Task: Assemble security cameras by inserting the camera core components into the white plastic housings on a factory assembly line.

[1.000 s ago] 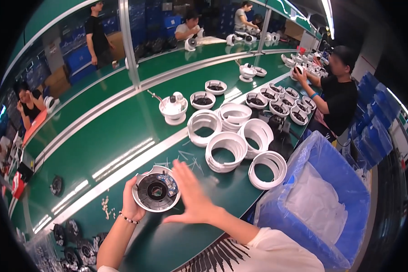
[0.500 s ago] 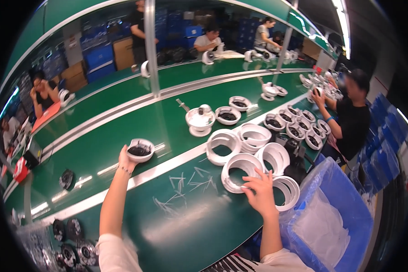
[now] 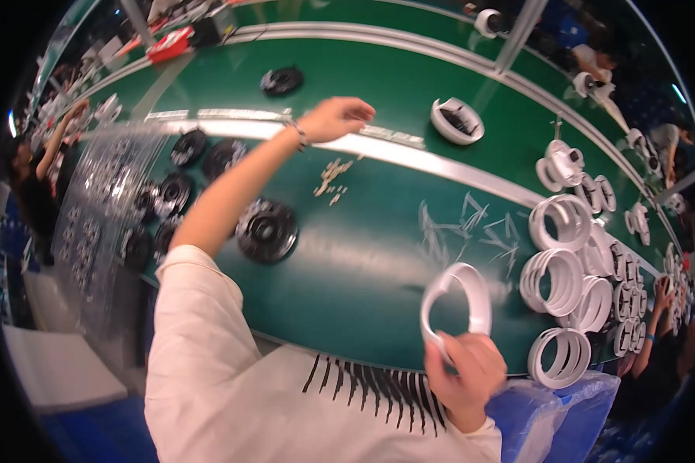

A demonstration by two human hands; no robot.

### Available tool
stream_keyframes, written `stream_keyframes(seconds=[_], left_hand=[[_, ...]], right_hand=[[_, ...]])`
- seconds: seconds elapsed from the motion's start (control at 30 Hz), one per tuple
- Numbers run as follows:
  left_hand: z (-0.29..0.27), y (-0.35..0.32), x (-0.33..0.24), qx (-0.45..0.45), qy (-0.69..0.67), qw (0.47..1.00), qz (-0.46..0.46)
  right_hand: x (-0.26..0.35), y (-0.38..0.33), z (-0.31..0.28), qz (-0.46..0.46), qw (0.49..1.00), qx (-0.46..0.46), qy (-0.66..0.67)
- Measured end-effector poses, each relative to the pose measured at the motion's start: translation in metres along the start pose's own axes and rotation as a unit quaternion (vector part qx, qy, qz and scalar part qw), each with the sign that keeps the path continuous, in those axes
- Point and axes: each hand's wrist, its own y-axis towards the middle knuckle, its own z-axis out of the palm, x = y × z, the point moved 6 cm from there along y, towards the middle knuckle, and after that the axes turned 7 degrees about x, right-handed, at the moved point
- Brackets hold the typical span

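Note:
My right hand (image 3: 465,376) grips a white plastic ring (image 3: 479,297) by its lower edge and lifts it over the near part of the table. My left hand (image 3: 336,118) is stretched out over the metal strip, fingers extended and holding nothing. To its right, a white bowl-shaped housing (image 3: 469,136) with a black part inside rests on the green belt. A round black part (image 3: 284,80) lies beyond my left hand. Another black disc-shaped part (image 3: 266,230) sits by my left forearm.
Stacks of white rings (image 3: 552,282) stand at the right, above a blue bin (image 3: 517,420) lined with plastic. Thin clear strips (image 3: 465,224) and small beige pieces (image 3: 332,179) lie on the table. A clear tray (image 3: 93,208) is at the left. Co-workers sit along the line.
My left hand has let go of the white housing on the belt and moved left. My right hand has taken a ring from the stacks and brought it nearer. The view has turned left.

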Motion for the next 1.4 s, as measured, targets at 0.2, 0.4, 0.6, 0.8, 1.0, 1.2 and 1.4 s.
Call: stream_keyframes(seconds=[0.2, 0.4, 0.6, 0.8, 1.0, 1.2, 1.4], left_hand=[[-0.019, -0.15, -0.01, 0.216, 0.176, 0.937, -0.211], [-0.001, -0.185, -0.008, 0.107, 0.25, 0.952, -0.141], [-0.006, -0.189, -0.005, 0.014, 0.294, 0.92, -0.258], [0.005, -0.19, -0.011, 0.085, 0.311, 0.854, -0.409], [0.009, -0.169, 0.004, -0.012, 0.371, 0.9, -0.23], [0.013, -0.149, 0.021, -0.105, 0.092, 0.965, -0.222], [0.085, -0.125, -0.009, -0.296, -0.166, 0.939, -0.045]], right_hand=[[0.003, -0.012, 0.093, 0.029, 0.989, 0.143, 0.033], [0.0, -0.006, 0.104, 0.045, 0.974, 0.223, 0.014], [-0.027, -0.001, 0.096, 0.103, 0.92, 0.378, -0.018], [-0.032, -0.006, 0.098, 0.116, 0.905, 0.409, 0.008], [-0.034, -0.003, 0.107, 0.085, 0.905, 0.418, 0.002], [-0.039, 0.009, 0.076, 0.057, 0.987, 0.122, 0.089], [-0.076, 0.044, 0.108, 0.259, 0.791, -0.082, 0.548]])
